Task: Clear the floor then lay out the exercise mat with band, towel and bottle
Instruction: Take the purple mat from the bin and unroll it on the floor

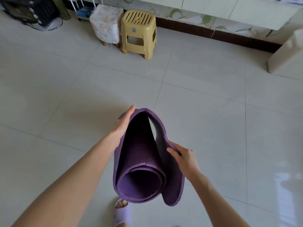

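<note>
Left hand (122, 126): flat, fingers straight and together, pressed on the mat's (141, 161) left side. Mat: purple, loosely rolled, held above the floor (213, 112). Right hand (184, 158): clamped on the mat's loose right edge. Beyond the mat: bare tiles, then two stools (124, 30) by the wall.

Purple mat (144, 161), yellow stool (139, 32), floral-covered stool (105, 23), pale tiles (213, 112)
</note>
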